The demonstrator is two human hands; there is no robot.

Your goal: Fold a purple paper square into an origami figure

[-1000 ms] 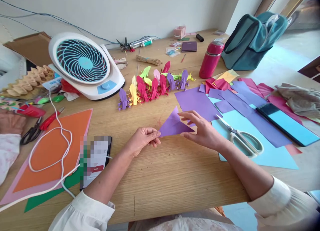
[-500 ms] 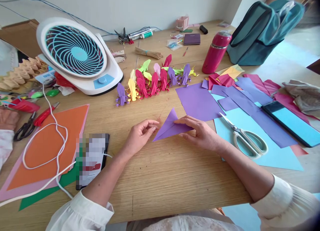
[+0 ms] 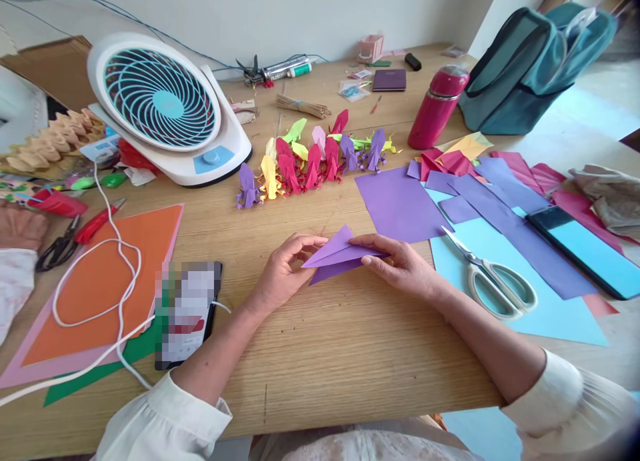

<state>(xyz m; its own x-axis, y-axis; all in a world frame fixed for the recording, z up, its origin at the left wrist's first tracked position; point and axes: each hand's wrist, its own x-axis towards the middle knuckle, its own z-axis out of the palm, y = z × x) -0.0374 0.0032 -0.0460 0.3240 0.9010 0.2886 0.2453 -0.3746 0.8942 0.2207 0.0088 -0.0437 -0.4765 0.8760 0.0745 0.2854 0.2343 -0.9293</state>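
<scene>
A folded sheet of purple paper (image 3: 334, 253) is held in front of me just over the table, its layers parted into two pointed flaps at the left. My right hand (image 3: 400, 264) pinches its right end, thumb near side and fingers over the top. At the left end, my left hand (image 3: 290, 268) has its curled fingers behind and against the flaps; its thumb tip is partly hidden by the paper. Beyond the hands stand several folded paper figures in purple, yellow, red, green and pink, such as a red one (image 3: 313, 168).
Right of my hands lie a flat purple sheet (image 3: 403, 204), scissors (image 3: 500, 284) on light blue paper (image 3: 560, 321), and a phone (image 3: 583, 251). A red flask (image 3: 437, 108) and teal bag (image 3: 525, 74) stand behind. At left are a fan (image 3: 167, 108), orange paper (image 3: 95, 294) and another phone (image 3: 187, 314).
The purple paper has opened from a flat triangle into two separated flaps. My left hand has moved right onto its left end; my right hand keeps its pinch. The view has shifted slightly.
</scene>
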